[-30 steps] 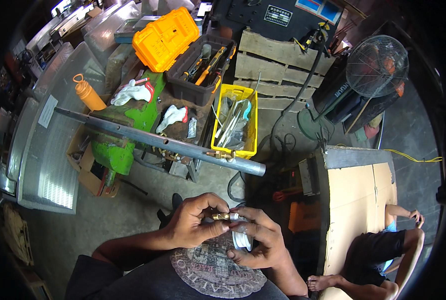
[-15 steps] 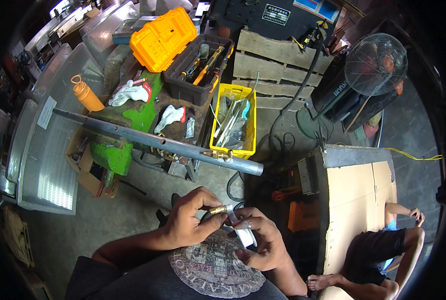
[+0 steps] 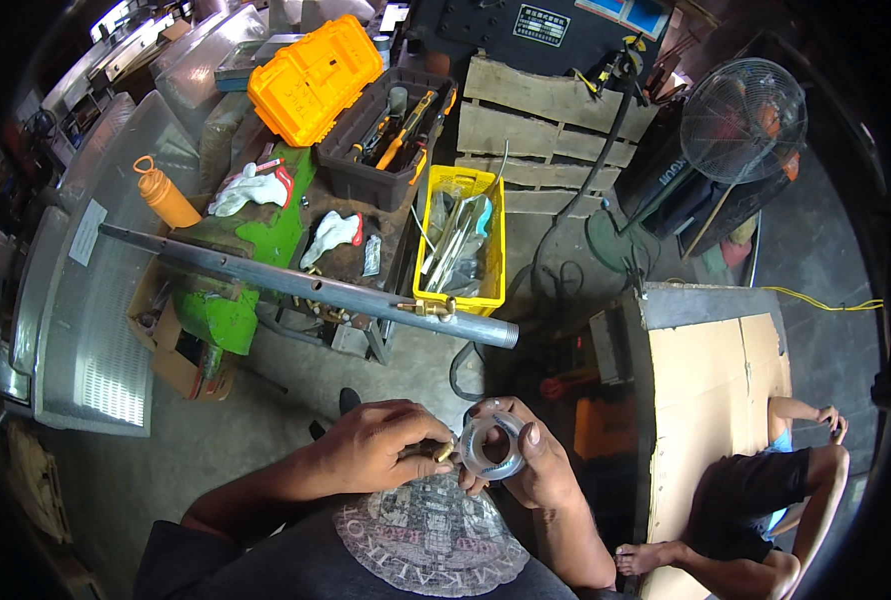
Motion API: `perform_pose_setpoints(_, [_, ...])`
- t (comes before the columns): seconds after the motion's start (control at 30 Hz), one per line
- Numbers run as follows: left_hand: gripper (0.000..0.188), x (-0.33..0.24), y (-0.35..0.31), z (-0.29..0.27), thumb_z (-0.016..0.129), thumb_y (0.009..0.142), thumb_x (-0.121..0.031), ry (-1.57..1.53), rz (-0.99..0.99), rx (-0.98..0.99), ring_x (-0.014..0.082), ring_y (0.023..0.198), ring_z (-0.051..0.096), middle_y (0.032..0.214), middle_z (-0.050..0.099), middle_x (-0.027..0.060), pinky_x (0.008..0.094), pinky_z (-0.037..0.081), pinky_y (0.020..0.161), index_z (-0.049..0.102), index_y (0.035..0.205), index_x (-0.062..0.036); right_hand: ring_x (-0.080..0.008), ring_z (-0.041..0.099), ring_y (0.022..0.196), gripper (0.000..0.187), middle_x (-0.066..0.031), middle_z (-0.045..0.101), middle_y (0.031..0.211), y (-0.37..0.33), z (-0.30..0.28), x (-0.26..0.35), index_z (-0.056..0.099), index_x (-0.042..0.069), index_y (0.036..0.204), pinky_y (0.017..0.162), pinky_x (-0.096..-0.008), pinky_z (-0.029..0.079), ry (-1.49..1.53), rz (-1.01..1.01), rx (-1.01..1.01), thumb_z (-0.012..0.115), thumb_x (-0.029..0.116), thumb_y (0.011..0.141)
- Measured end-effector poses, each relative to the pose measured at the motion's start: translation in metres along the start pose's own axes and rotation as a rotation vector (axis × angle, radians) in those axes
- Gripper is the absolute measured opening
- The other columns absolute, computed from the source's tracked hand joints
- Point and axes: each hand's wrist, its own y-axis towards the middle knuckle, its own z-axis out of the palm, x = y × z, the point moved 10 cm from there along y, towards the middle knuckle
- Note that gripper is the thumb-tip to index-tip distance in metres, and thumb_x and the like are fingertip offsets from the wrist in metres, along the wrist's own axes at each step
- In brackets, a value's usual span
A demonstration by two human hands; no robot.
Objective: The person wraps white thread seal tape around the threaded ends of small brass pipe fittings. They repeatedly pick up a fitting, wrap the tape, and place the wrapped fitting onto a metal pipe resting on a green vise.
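Pinched in the fingers of my left hand is a small brass fitting, partly hidden by them. Close beside it, my right hand grips a spool of white thread seal tape, its round clear side facing up. Whether tape spans from spool to fitting cannot be made out. Beyond my hands a long grey metal pipe with holes along it lies over a green stand. A brass valve sits on the pipe near its threaded right end.
White gloves and an orange bottle lie behind the pipe. Past them are an open toolbox and a yellow crate of parts. On the right, a person sits by a cardboard-covered bench; a fan stands behind.
The tape spool has turned from edge-on to face-up in my right hand. My left hand has rolled over, pointing the brass fitting downward. The view has shifted slightly.
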Motion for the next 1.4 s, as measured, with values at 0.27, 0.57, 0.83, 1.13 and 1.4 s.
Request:
perform_pose_setpoints(0.27, [0.020,0.012,-0.001,0.004,0.066,0.094,-0.013,-0.006,-0.069,0.012,0.0310,0.088,0.067,0.099,0.064,0.0147,0.0405,0.053,0.077,0.058,0.109,-0.0027,-0.0271,0.071,0.070,0.081,-0.0213,0.067,0.091,0.010,-0.008,-0.019,0.047,-0.002,0.122,0.057,-0.0321,0.060,0.018,0.115,-0.056,0.049,0.073,0.091])
perform_pose_setpoints(0.57, [0.031,0.014,-0.002,0.012,0.065,0.095,-0.018,0.012,-0.115,0.057,0.0321,0.089,0.067,0.102,0.059,0.0168,0.0421,0.052,0.077,0.051,0.118,-0.0016,-0.0362,0.070,0.064,0.094,-0.0204,0.064,0.078,0.016,-0.023,-0.043,0.051,0.000,0.111,0.050,-0.0389,0.060,0.113,0.228,-0.194,0.035,0.088,0.083])
perform_pose_setpoints(0.83, [0.037,0.022,-0.001,0.009,0.075,0.088,-0.021,-0.115,-0.221,0.139,0.0314,0.089,0.067,0.098,0.064,0.0142,0.0404,0.054,0.076,0.055,0.112,-0.0018,-0.0350,0.070,0.064,0.095,-0.0236,0.066,0.082,0.013,-0.027,-0.039,0.051,-0.001,0.110,0.049,-0.0384,0.059,0.027,0.242,-0.202,0.035,0.089,0.082])
perform_pose_setpoints(1.13, [0.024,0.027,0.000,0.008,0.072,0.090,-0.018,-0.015,-0.166,0.124,0.0323,0.092,0.066,0.098,0.064,0.0146,0.0417,0.053,0.077,0.062,0.104,-0.0022,-0.0309,0.070,0.062,0.092,-0.0235,0.068,0.082,0.019,-0.026,-0.038,0.054,-0.002,0.104,0.049,-0.0333,0.057,-0.050,0.201,-0.195,0.031,0.085,0.086])
perform_pose_setpoints(1.4, [0.030,0.022,0.001,0.007,0.065,0.097,-0.026,0.016,-0.122,0.070,0.0352,0.093,0.066,0.100,0.063,0.0153,0.0450,0.052,0.080,0.056,0.115,-0.0031,-0.0305,0.069,0.060,0.093,-0.0226,0.067,0.078,0.016,-0.037,-0.056,0.058,-0.004,0.104,0.048,-0.0347,0.056,0.136,0.282,-0.285,0.032,0.084,0.087])
